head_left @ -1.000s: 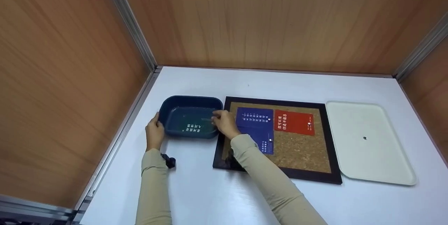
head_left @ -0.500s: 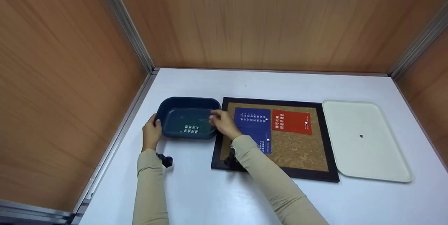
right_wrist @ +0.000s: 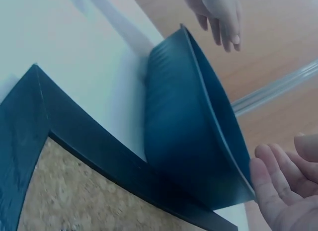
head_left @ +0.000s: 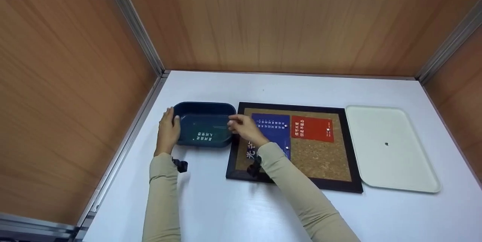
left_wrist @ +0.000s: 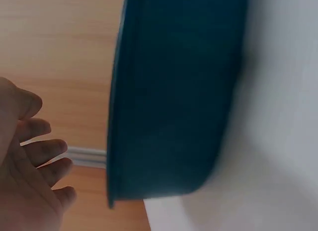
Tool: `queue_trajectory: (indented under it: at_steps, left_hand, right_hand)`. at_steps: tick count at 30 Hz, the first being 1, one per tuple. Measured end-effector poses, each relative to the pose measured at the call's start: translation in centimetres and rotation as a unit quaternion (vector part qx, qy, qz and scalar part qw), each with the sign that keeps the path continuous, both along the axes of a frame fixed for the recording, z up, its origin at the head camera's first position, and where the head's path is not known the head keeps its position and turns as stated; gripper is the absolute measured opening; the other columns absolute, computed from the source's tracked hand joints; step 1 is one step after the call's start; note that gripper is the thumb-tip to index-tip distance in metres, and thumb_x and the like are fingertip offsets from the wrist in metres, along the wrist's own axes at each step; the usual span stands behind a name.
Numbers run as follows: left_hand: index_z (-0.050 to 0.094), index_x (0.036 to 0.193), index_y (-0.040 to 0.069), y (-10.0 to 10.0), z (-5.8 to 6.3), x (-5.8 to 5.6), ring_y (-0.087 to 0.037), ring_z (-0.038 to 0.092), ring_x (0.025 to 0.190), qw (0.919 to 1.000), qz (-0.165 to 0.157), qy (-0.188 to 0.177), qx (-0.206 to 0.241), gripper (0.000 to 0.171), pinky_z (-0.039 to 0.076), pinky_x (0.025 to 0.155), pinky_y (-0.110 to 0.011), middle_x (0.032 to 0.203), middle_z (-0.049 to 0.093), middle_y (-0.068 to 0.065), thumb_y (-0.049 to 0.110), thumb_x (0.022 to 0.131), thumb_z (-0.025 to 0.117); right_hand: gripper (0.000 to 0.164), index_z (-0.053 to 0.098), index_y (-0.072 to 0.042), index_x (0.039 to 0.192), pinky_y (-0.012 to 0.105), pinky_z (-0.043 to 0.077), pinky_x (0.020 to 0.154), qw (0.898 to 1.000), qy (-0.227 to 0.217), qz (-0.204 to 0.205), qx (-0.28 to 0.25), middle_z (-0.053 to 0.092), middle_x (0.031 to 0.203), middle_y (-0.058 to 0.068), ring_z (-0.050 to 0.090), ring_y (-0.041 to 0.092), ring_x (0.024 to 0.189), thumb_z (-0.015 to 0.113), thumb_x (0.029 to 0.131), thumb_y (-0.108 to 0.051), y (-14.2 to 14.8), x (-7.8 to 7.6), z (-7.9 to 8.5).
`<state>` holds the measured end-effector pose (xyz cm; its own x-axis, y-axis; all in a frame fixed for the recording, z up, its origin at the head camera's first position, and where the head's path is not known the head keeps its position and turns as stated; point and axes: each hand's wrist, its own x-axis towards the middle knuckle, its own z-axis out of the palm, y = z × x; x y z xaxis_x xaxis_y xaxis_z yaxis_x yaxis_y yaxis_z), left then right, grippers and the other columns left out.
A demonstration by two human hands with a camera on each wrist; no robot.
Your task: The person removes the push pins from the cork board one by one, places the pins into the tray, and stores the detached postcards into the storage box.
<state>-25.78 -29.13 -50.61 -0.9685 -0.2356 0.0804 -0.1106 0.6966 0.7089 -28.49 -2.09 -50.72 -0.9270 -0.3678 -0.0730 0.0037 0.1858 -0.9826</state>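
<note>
A dark blue basin (head_left: 203, 107) stands at the left, with a dark green card (head_left: 197, 125) bearing white characters inside it. My left hand (head_left: 168, 131) is at the basin's left side, fingers extended; in the left wrist view a gap separates that hand from the rim. My right hand (head_left: 246, 127) hovers at the basin's right rim, over the edge of the corkboard (head_left: 320, 163). Its fingers (right_wrist: 259, 176) are loosely bent beside the rim in the right wrist view, the thumb apart, nothing visible between them. Blue cards (head_left: 269, 131) and a red card (head_left: 310, 131) are pinned on the corkboard.
The corkboard's black frame adjoins the basin. A pale tray (head_left: 388, 170) lies against its right side, with one small dark piece (head_left: 386, 144) on it. Wood-patterned panels (head_left: 286, 20) with metal edging close off the back and sides of the white table.
My left hand has let go of the basin's left rim and straightened its fingers. The right hand has shifted slightly right, baring more white characters on a blue card. The head view has shifted slightly.
</note>
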Motion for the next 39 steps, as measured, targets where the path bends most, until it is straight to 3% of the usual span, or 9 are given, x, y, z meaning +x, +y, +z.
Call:
queue_trajectory:
  at_steps: [8, 13, 18, 25, 33, 39]
  left_hand:
    - [0.014, 0.155, 0.010, 2.8, 1.7, 0.0, -0.031, 0.006, 0.150, 0.9975, -0.053, 0.018, -0.042, 0.056, 0.004, 0.123, -0.049, 0.161, 0.013, -0.013, 0.027, 0.106, 0.032]
    - [0.017, 0.155, 0.010, 4.9, 2.0, 0.3, -0.031, 0.011, 0.150, 0.9921, -0.089, 0.044, -0.077, 0.054, 0.007, 0.123, -0.050, 0.161, 0.017, -0.010, 0.027, 0.106, 0.033]
    - [0.019, 0.154, 0.011, 7.2, 2.1, 0.6, -0.031, 0.016, 0.149, 0.9841, -0.126, 0.067, -0.105, 0.053, 0.008, 0.123, -0.050, 0.160, 0.021, -0.010, 0.026, 0.105, 0.033]
    - [0.023, 0.153, 0.012, 10.6, 1.5, 1.3, -0.031, 0.020, 0.148, 0.9729, -0.171, 0.074, -0.137, 0.052, 0.011, 0.123, -0.047, 0.159, 0.025, -0.010, 0.028, 0.105, 0.035]
    - [0.025, 0.153, 0.014, 13.7, 0.5, 2.1, -0.026, 0.021, 0.148, 0.9627, -0.214, 0.062, -0.154, 0.052, 0.015, 0.122, -0.044, 0.159, 0.026, -0.007, 0.030, 0.105, 0.036]
    - [0.024, 0.154, 0.016, 15.1, -0.5, 2.4, -0.026, 0.023, 0.147, 0.9548, -0.250, 0.049, -0.153, 0.052, 0.016, 0.122, -0.043, 0.159, 0.025, -0.003, 0.026, 0.104, 0.039]
  right_hand:
    - [0.034, 0.056, 0.002, 0.130, 0.044, 0.053, 0.095, 0.999, 0.014, 0.020, 0.022, 0.065, 0.117, 0.018, 0.065, 0.028, 0.105, 0.052, 0.099, -0.011, 2.5, 0.1, 0.6]
    - [0.034, 0.055, 0.006, 0.130, 0.052, 0.052, 0.095, 0.999, 0.021, 0.024, 0.008, 0.063, 0.117, 0.025, 0.061, 0.041, 0.108, 0.051, 0.100, -0.009, 4.2, 0.3, 0.4]
    - [0.034, 0.055, 0.010, 0.128, 0.053, 0.051, 0.096, 1.000, 0.022, 0.012, -0.009, 0.062, 0.119, 0.030, 0.061, 0.044, 0.109, 0.051, 0.099, -0.007, 5.8, 0.6, 0.1]
    - [0.032, 0.058, 0.009, 0.124, 0.050, 0.052, 0.095, 0.999, 0.035, -0.005, 0.008, 0.065, 0.115, 0.027, 0.062, 0.041, 0.107, 0.055, 0.097, -0.009, 8.0, 1.0, -0.3]
    - [0.032, 0.057, 0.013, 0.122, 0.051, 0.052, 0.095, 0.999, 0.044, -0.001, 0.024, 0.063, 0.115, 0.030, 0.060, 0.047, 0.107, 0.056, 0.096, -0.007, 10.7, 1.2, -0.4]
    - [0.034, 0.058, 0.010, 0.124, 0.045, 0.053, 0.095, 0.999, 0.019, -0.008, 0.031, 0.063, 0.117, 0.028, 0.060, 0.043, 0.108, 0.057, 0.096, -0.009, 12.1, 1.2, -1.0]
